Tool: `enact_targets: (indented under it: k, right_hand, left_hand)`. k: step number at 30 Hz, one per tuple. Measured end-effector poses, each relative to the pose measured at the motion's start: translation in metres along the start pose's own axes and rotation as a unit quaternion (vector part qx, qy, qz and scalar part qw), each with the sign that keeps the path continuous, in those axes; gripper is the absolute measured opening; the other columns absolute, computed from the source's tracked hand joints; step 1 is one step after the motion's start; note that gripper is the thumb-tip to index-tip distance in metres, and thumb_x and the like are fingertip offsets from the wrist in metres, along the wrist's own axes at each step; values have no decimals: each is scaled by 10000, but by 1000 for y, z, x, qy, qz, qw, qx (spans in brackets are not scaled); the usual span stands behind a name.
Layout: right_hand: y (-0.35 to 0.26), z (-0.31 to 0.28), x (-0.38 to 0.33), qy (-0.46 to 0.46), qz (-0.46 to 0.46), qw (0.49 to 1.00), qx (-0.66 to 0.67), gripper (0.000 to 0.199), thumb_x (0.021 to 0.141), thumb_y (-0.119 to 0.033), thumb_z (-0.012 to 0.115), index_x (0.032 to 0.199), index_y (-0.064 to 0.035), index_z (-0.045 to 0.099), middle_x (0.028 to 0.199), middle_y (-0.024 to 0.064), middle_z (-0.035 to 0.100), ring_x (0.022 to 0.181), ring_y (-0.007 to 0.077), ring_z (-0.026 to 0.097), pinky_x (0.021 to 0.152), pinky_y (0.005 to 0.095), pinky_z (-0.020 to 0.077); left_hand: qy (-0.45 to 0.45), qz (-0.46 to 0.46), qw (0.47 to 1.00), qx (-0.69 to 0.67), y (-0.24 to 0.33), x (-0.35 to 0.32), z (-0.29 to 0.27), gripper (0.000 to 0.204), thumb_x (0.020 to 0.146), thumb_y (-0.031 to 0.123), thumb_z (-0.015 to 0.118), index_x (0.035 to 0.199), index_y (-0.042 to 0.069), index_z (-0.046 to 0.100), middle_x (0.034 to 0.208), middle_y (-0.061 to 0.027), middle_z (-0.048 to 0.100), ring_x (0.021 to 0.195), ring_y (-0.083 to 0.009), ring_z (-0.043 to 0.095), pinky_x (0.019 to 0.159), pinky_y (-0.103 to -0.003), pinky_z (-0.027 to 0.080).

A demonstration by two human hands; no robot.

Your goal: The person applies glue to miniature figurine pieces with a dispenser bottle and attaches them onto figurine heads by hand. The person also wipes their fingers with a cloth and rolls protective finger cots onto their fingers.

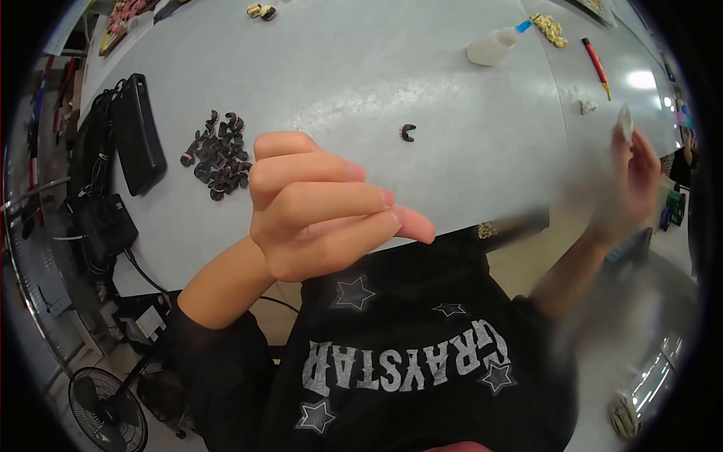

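Observation:
In front of my chest, over the table's near edge, my left hand (324, 211) is closed, its fingers curled and the index fingertip pressed against the thumb. Whatever may be in that pinch is hidden. My right hand (640, 172) is raised off to the right and partly smeared by motion. A small white, tissue-like piece (624, 123) shows at its fingertips. Beyond my left hand, a single black C-shaped part (407, 133) with a reddish edge lies on the grey table (339, 83). A pile of similar black parts (220, 157) lies to the left.
A white bottle with a blue tip (493, 47) lies or leans at the far right, near pale yellow pieces (550, 30). A red pen-like tool (596, 68) and a white scrap (588, 107) are farther right. At left are a black box (138, 135) and cables.

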State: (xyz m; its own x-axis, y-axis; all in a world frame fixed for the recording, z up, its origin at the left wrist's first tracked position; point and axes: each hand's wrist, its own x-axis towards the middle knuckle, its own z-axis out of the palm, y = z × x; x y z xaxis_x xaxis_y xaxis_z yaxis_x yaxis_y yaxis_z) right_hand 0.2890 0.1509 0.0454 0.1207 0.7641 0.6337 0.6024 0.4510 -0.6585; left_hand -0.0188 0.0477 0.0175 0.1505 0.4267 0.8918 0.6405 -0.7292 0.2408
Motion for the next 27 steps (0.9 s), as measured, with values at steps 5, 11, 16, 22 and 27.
enact_targets:
  k: [5,11,16,22,27]
  right_hand:
    - [-62,34,-68,-198,-149,946,210,410,585,160,594,946,-11,684,835,115,622,629,127,562,496,196,426]
    - [-92,56,-75,-293,-145,896,300,434,550,127,584,954,2,679,824,127,612,596,163,550,489,223,422]
    - [-86,62,-77,-328,-143,870,339,319,635,52,558,941,42,647,877,174,574,658,205,532,567,285,400]
    - [-92,59,-86,-344,-32,868,358,189,809,-47,518,911,50,645,940,181,528,752,214,526,629,303,404]
    - [-84,60,-99,-345,133,820,438,153,831,-24,556,917,52,657,919,152,556,781,187,536,668,272,433]
  left_hand:
    - [-5,-8,1000,-7,4,-5,-3,307,654,286,811,873,188,619,870,70,575,799,-125,474,604,-240,348]
    - [-23,-31,999,-17,1,1,-4,278,654,210,789,897,169,659,892,59,603,780,-119,492,612,-229,361]
    - [-51,-65,994,-66,6,3,5,299,601,75,770,890,119,705,877,24,629,726,-121,540,585,-213,418]
    - [-66,-114,972,-196,1,-3,7,213,672,-51,693,881,-16,686,866,-98,624,670,-172,567,528,-233,448]
    - [-97,-219,941,-238,8,2,6,271,626,-117,653,865,3,701,797,-83,646,635,-154,604,531,-220,473]
